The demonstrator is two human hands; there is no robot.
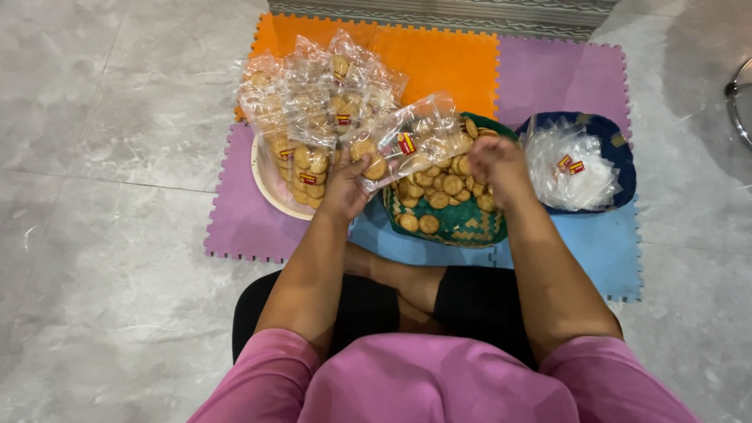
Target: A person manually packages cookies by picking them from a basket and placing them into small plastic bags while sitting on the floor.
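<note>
My left hand (345, 188) grips a clear plastic bag (411, 137) with a few round biscuits in it, held open over a green woven basket (462, 227). Loose round brown biscuits (439, 188) fill that basket. My right hand (497, 164) is closed at the bag's mouth, above the basket's right side, apparently pinching biscuits. To the left, several filled clear bags of biscuits (313, 102) are piled on a round white tray (262, 184).
A dark blue basket (619, 149) at the right holds empty clear bags (568, 168). Everything sits on foam puzzle mats (548, 74) in orange, purple and blue, on a grey marble floor (102, 235). My crossed legs lie below the baskets.
</note>
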